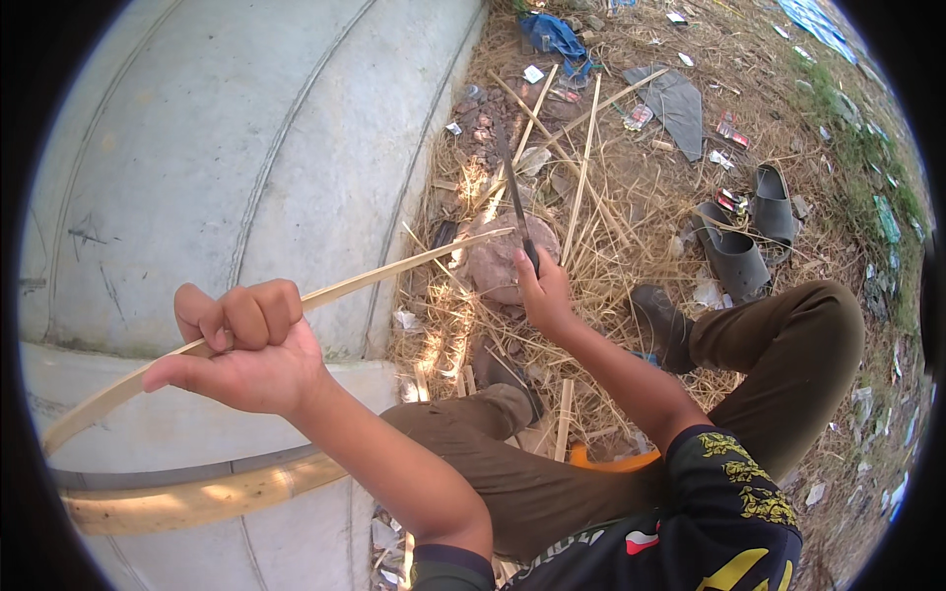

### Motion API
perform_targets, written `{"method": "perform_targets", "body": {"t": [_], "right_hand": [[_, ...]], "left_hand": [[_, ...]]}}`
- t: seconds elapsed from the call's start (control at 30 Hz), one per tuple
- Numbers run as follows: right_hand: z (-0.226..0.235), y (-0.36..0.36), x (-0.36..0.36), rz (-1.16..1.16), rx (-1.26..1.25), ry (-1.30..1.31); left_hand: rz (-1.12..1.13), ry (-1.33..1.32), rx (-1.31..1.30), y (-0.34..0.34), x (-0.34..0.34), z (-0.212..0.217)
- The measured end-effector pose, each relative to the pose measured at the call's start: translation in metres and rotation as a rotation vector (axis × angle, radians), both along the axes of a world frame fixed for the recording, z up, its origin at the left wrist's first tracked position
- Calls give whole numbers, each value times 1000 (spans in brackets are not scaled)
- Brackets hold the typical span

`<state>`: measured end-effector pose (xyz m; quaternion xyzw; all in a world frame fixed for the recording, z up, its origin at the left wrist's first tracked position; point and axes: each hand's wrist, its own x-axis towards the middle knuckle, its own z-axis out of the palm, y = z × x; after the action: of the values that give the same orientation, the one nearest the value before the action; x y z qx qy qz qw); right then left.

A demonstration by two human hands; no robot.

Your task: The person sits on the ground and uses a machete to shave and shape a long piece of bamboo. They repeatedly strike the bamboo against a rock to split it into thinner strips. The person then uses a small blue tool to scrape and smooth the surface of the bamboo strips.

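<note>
Outdoors, a seated person works a long thin bamboo strip (394, 268) with both bare hands. At about nine o'clock in the view, the left hand (236, 345) is clenched around the strip, fingers curled over it and thumb out to the side. The strip arcs from the lower left rim, through that fist, up to a fine tip near the centre. Just right of centre, the right hand (545, 294) is closed around the handle of a dark, narrow knife (515, 197), whose blade points toward twelve o'clock, near the strip's tip but apart from it.

A thicker bamboo piece (197, 497) lies at seven o'clock on a pale curved concrete surface (246, 128). Straw and bamboo offcuts (581, 167) litter the ground, with two dark sandals (754, 231) at two o'clock.

By my judgement this is a pause between shaving strokes. A further stroke would need the blade laid against the strip, and a firm left grip.
</note>
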<state>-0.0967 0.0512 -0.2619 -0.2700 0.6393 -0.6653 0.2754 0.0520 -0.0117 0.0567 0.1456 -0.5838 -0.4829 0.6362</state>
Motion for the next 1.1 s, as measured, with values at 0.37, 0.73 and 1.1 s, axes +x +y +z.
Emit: {"method": "perform_targets", "body": {"t": [0.37,0.73,1.1], "right_hand": [[-11,7,-12,360,336,253],[-74,14,-59,366,600,94],[-91,11,-34,320,703,134]], "left_hand": [[27,122,47,-10,13,-4],[-48,72,-17,-6,3,-4],[86,70,-16,-2,3,1]]}}
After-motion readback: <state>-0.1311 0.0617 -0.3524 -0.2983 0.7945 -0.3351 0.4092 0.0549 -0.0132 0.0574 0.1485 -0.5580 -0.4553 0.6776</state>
